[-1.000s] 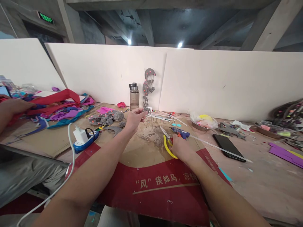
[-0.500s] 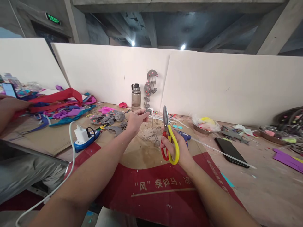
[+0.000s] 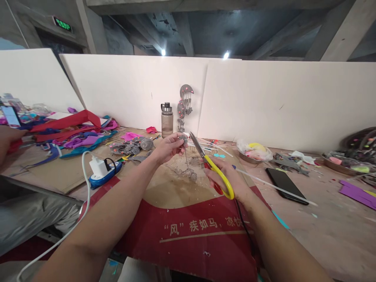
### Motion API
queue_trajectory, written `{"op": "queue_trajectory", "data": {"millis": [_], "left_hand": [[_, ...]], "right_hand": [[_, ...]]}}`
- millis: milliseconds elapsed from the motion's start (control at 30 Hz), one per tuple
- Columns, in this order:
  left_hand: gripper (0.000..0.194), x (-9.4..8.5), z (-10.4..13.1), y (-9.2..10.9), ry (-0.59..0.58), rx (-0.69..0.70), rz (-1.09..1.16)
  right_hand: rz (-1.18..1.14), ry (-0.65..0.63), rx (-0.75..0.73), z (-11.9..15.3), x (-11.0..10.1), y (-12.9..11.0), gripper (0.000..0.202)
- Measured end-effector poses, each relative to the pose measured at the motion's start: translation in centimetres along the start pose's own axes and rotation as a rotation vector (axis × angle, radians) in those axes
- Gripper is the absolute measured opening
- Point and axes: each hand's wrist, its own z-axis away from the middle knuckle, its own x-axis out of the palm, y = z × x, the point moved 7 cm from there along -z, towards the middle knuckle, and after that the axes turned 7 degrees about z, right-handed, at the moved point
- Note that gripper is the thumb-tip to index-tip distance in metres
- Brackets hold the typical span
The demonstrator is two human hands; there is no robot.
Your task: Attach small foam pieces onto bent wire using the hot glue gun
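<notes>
My left hand [image 3: 170, 148] pinches a small grey piece [image 3: 183, 139], from which a grey strand [image 3: 187, 160] hangs down to a loose tangle [image 3: 190, 174] on the cardboard. In my right hand [image 3: 225, 172] are scissors [image 3: 219, 172] with one yellow and one red handle. Their blades look closed and tilt up and left, the tips close beside the grey piece. A ball of grey yarn [image 3: 146, 143] lies left of my left hand, among grey felt pieces [image 3: 126, 147].
A bottle [image 3: 167, 121] stands behind my left hand, near a grey moon-shaped hanging [image 3: 186, 91]. A blue power strip [image 3: 105, 175] with a white cable lies left. Rightward are a bagged bowl [image 3: 254, 152] and a black phone [image 3: 286, 185]. At far left, another person's hand [image 3: 8, 137] shows.
The scissors have tilted from nearly upright toward the left, their tips now closer to the grey piece. My left hand has lifted slightly, and the view has shifted a little.
</notes>
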Motion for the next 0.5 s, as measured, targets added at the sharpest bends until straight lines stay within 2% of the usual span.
{"op": "queue_trajectory", "data": {"millis": [167,367,500], "left_hand": [[0.040,-0.9,-0.1,0.1,-0.009,0.010,0.040],[0.038,-2.2,-0.4,-0.1,0.056,0.016,0.153],[0.038,-2.3,-0.5,-0.3,0.069,-0.001,0.208]], "right_hand": [[-0.127,-0.105,0.013,-0.1,0.7,0.3,0.045],[-0.108,-0.160,0.030,0.3,0.7,-0.4,0.049],[-0.124,-0.192,0.037,0.5,1.1,-0.4,0.050]]}}
